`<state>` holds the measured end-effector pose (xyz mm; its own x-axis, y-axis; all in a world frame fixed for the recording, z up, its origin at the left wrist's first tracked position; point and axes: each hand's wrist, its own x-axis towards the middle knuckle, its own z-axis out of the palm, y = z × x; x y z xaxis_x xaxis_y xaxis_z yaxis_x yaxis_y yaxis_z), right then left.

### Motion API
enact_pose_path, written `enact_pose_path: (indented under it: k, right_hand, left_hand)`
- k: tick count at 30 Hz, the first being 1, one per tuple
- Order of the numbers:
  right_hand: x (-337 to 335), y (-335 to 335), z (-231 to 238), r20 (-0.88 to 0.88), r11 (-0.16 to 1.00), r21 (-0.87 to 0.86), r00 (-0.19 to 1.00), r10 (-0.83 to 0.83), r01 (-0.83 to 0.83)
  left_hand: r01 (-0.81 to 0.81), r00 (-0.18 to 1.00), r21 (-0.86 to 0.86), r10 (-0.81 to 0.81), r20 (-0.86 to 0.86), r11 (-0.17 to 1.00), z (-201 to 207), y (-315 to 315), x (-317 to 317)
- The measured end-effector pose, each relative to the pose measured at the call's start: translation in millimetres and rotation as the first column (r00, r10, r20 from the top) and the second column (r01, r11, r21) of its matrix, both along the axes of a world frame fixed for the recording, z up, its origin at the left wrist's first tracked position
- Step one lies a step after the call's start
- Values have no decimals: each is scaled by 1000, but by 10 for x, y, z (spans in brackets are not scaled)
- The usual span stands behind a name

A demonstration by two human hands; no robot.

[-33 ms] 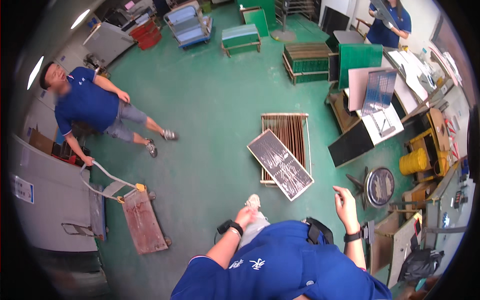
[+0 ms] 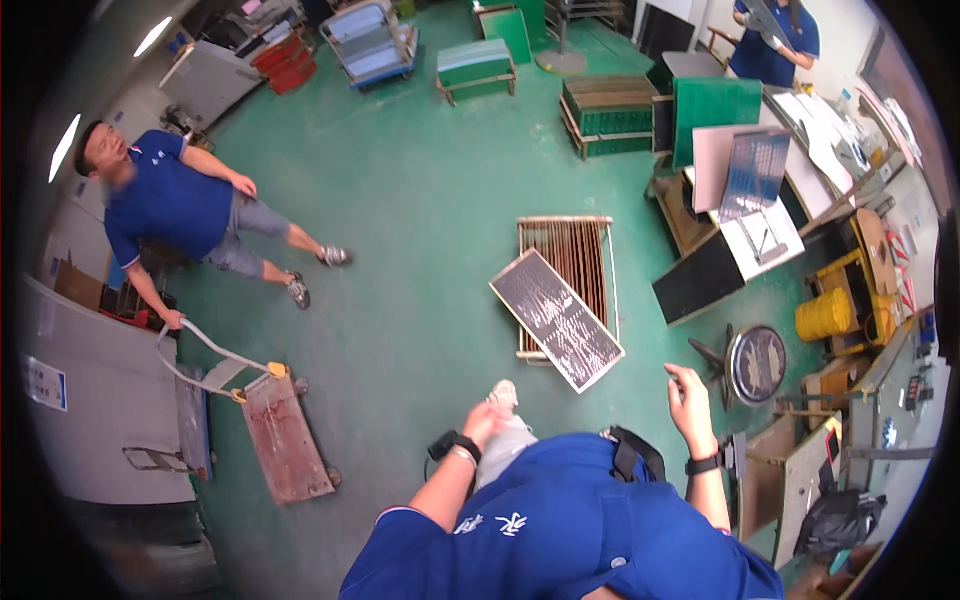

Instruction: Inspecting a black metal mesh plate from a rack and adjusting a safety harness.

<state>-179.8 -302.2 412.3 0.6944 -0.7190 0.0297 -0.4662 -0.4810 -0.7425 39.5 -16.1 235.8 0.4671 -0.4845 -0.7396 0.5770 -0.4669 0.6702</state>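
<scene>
My left hand (image 2: 485, 422) hangs beside my light trousers, just behind my pale shoe (image 2: 503, 392). Its fingers are blurred, and I make out nothing held. My right hand (image 2: 689, 408) is raised to the right of my body, loosely curled with the fingers apart and nothing in it. Ahead on the floor stands a wooden-framed rack (image 2: 565, 228) with many thin slats. A dark rectangular panel with a pale border and white marks (image 2: 557, 317) lies slantwise across the rack's near part. Neither hand touches the rack or the panel.
At left a person (image 2: 180, 205) grips the handle of a flat red-brown trolley (image 2: 285, 440). A round stool (image 2: 755, 365) stands close on my right, by a wooden cabinet (image 2: 765, 490). Green stacks (image 2: 620, 120) and a cluttered bench (image 2: 770, 240) lie beyond; another person (image 2: 775, 50) stands far right.
The whole scene has shifted slightly upward in the picture. My hands, the panel and the rack keep nearly the same places relative to one another.
</scene>
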Motion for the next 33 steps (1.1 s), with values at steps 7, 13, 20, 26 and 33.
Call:
enact_pose_path:
  k: [7, 13, 20, 26, 33]
  right_hand:
    - [-29, -268, -125, -5, 994, -87, 998, -62, 61]
    - [-200, -578, 121, 29, 959, -226, 986, -167, 169]
    - [-461, -710, -356, 42, 958, -158, 971, -236, 240]
    - [-927, -230, -1881, -126, 603, 666, 864, -488, 438]
    - [-1976, 725, -3186, -527, 764, 564, 849, 41, 313]
  left_hand:
    - [-349, 922, -8, 344, 177, 937, 325, 100, 675]
    - [-526, 811, -109, 536, 235, 844, 573, 369, 986]
    - [-587, 766, -20, 563, 311, 810, 383, 609, 1072]
    - [-461, 868, 236, 381, 317, 855, -667, 843, 505]
    - [-19, 942, 532, -163, 293, 847, -1296, 1091, -439]
